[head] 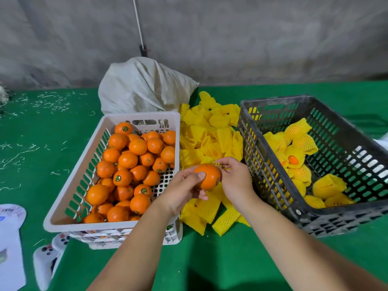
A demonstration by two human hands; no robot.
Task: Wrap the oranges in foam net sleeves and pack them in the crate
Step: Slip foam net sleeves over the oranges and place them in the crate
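Observation:
My left hand grips a bare orange above the pile of yellow foam net sleeves lying between the two crates. My right hand is just right of the orange, its fingertips pinching a yellow sleeve at the fruit's far side. The white crate on the left holds several loose oranges. The dark grey crate on the right holds several wrapped oranges.
A white sack lies behind the white crate. A white game controller and white papers sit at the lower left. Green cloth covers the table; pale scraps litter its far left.

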